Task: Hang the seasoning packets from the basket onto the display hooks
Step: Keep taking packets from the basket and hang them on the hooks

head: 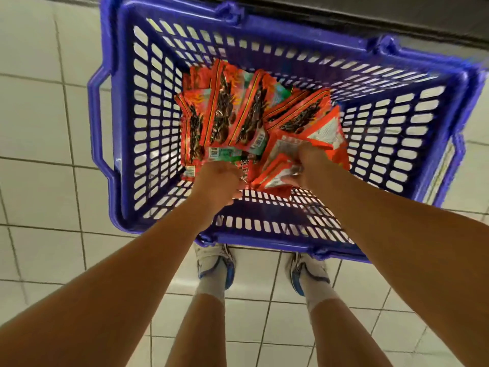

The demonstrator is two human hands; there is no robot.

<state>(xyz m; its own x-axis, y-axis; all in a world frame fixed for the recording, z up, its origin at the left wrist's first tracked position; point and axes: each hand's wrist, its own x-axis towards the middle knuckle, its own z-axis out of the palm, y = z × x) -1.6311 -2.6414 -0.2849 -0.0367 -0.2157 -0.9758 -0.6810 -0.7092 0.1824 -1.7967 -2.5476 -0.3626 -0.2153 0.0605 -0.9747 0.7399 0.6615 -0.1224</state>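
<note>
A blue plastic basket (158,213) stands on the tiled floor below me. Several red seasoning packets (238,112) lie fanned out on its bottom. My left hand (215,181) reaches into the basket and its fingers curl over the near ends of the packets at the left. My right hand (308,162) grips a small bunch of red packets (277,173) at the near right of the pile. No display hooks are in view.
White floor tiles (39,128) surround the basket. A dark base edge (397,11) runs along the top behind the basket. My two feet in white and blue shoes (215,263) stand right at the basket's near side.
</note>
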